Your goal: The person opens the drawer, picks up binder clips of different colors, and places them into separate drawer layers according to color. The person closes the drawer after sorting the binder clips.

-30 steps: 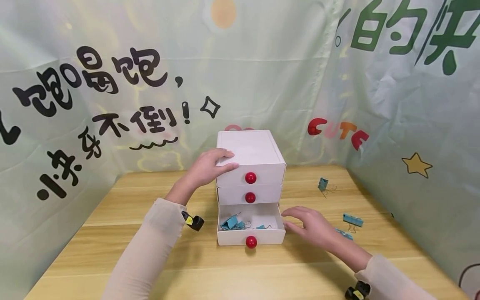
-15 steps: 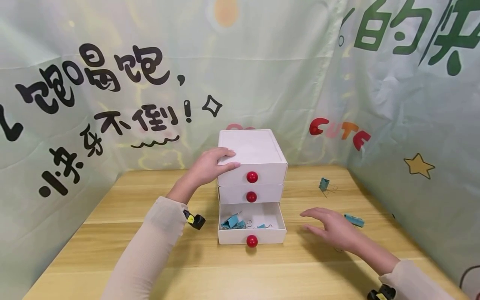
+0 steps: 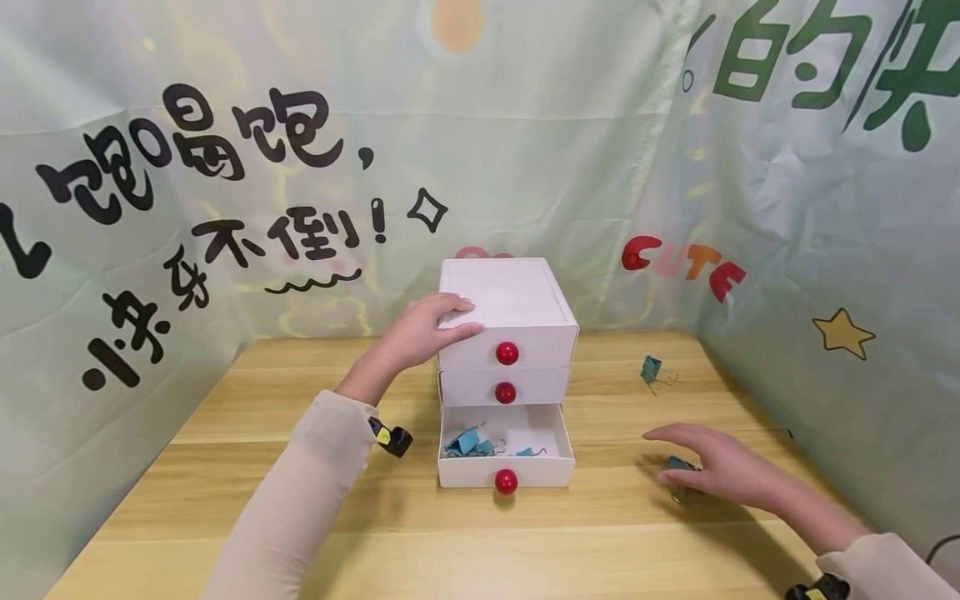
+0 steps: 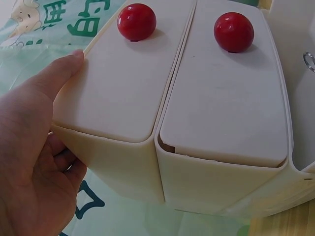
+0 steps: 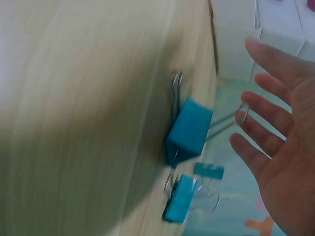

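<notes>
A white desktop drawer unit [image 3: 504,292] with red knobs stands mid-table. Its bottom drawer [image 3: 555,473] is pulled out and holds several blue binder clips [image 3: 467,442]. My left hand [image 3: 416,333] grips the unit's upper left edge; in the left wrist view the thumb lies along the front edge and some fingers curl against the side. To the right, my right hand [image 3: 738,471] hovers over the table with fingers spread, holding nothing. A blue binder clip [image 5: 191,129] is close to its fingertips, and two more clips [image 5: 182,199] lie beyond in the right wrist view.
A blue clip [image 3: 651,368] lies toward the table's back right. Printed cloth [image 3: 525,150] hangs behind and at both sides of the wooden table [image 3: 375,542]. The upper red knobs [image 3: 507,353] stick out from the two pushed-in drawers.
My right hand has moved right, away from beside the pulled-out drawer, to the clips at the right. My left hand has stayed on the drawer unit.
</notes>
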Motion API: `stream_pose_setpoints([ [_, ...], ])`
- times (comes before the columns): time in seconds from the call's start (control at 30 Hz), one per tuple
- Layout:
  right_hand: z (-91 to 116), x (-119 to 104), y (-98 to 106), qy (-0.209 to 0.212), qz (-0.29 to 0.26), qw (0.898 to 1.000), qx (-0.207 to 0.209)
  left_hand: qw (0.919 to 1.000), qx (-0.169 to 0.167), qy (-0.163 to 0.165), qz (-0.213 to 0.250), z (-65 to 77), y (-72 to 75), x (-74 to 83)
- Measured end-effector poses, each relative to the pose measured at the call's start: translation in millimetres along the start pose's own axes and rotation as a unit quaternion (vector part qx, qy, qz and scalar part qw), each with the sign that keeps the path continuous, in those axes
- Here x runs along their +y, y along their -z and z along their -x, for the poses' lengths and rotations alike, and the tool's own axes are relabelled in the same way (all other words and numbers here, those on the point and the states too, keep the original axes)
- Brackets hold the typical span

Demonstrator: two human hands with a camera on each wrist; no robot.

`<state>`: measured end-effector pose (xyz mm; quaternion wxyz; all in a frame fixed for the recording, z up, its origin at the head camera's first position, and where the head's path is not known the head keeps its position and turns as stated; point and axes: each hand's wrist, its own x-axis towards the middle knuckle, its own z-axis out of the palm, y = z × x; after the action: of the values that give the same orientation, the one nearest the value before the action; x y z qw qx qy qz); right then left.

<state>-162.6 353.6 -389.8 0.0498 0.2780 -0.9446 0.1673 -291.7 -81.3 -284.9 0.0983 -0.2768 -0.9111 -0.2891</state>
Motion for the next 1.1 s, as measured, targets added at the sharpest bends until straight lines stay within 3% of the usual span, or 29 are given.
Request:
stream_pose_setpoints([
  [0.57, 19, 33, 0, -0.036, -0.052, 0.990, -0.128, 0.9999, 0.001, -0.011, 0.008, -1.6, 0.1, -2.1],
  [0.87, 19, 42, -4, 0.025, 0.009, 0.993, -0.114, 0.9999, 0.006, -0.011, 0.008, -1.5, 1.3, -1.3],
  [1.1, 20, 42, -8, 0.015, 0.004, 0.993, -0.114, 0.9999, 0.006, -0.010, 0.007, 0.1, -0.4, -1.1],
])
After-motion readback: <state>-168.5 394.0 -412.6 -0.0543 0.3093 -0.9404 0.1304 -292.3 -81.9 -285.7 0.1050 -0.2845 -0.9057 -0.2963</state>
